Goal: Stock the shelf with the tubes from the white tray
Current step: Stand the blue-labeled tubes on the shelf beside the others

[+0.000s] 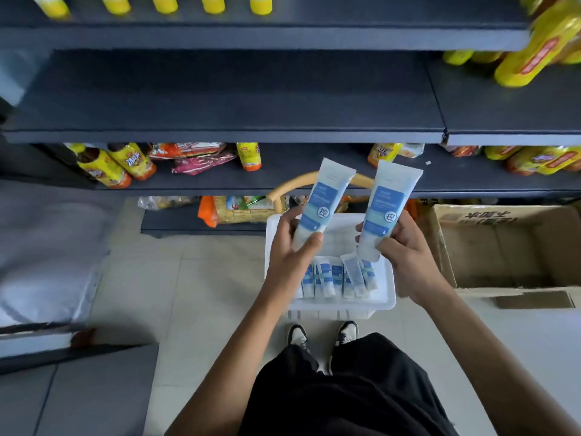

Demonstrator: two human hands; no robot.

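Hands seen from above each grip one white plastic tube with a blue label: the left hand [294, 243] curls round the lower end of the left tube [323, 196], and the right hand [405, 250] pinches the lower end of the right tube [388, 202]. Both are held upright, side by side but apart, before a dark grey metal shelf [220, 99]. Below them sits a white slotted plastic tray [387, 298] with more small tubes [338, 276] in a row at its near end, just left of an open brown cardboard box [490, 247].
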